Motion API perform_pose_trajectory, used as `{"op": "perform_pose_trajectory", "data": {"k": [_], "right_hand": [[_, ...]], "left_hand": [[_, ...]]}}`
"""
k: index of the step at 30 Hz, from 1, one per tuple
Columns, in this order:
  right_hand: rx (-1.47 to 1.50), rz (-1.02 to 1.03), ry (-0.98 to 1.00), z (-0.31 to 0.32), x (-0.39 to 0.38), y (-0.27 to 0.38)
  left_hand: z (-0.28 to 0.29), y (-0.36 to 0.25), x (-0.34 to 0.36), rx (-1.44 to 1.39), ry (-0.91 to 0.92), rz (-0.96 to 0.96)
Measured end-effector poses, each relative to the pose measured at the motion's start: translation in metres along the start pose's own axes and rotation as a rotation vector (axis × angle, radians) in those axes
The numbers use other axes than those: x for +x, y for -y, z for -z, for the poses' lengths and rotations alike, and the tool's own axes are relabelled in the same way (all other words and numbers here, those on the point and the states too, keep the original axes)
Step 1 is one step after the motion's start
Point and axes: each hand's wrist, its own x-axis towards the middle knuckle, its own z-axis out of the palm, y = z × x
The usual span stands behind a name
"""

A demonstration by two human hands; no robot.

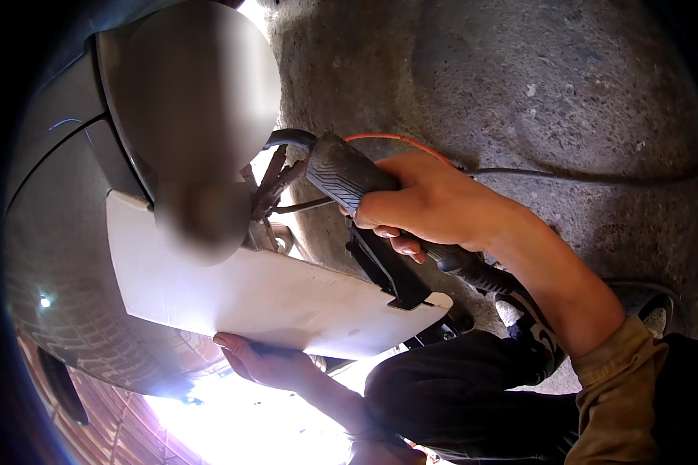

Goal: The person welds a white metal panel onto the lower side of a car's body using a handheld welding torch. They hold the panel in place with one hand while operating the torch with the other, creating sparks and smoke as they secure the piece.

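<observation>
Two hands: right (442,201) clasps tool (350,172), left (278,367) touches panel (240,294) — its grip unclear (shoe (529,335) pale-marked).

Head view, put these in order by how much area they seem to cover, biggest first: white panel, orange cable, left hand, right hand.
1. White panel
2. Right hand
3. Left hand
4. Orange cable

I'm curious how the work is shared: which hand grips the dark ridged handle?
The right hand, higher in the picture, grips the dark ridged handle; the left hand instead touches the white panel.
</observation>
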Motion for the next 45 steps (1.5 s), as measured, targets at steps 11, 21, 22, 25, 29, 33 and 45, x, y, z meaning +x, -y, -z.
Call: {"op": "perform_pose_trajectory", "data": {"k": [11, 21, 22, 25, 29, 33, 45], "right_hand": [[-0.020, -0.052, -0.010, -0.004, 0.000, 0.004], [0.013, -0.080, -0.008, -0.003, 0.000, 0.001], [0.015, -0.082, -0.009, -0.003, -0.001, 0.001], [0.022, -0.076, -0.024, -0.001, -0.005, 0.003], [-0.026, -0.056, -0.048, 0.001, -0.005, 0.002], [-0.087, 0.015, -0.040, -0.003, -0.008, 0.008], [-0.020, 0.029, -0.067, -0.006, -0.014, 0.002]], "left_hand": [[-0.025, -0.012, 0.002, 0.367, 0.042, -0.130], [-0.018, -0.004, 0.005, 0.424, 0.122, -0.151], [-0.016, -0.005, 0.005, 0.433, 0.133, -0.163], [-0.014, -0.006, 0.006, 0.454, 0.142, -0.162], [-0.020, -0.010, 0.001, 0.485, 0.104, -0.152], [-0.010, -0.016, 0.005, 0.461, -0.015, -0.139], [0.000, -0.015, 0.002, 0.420, -0.201, -0.103]]}}
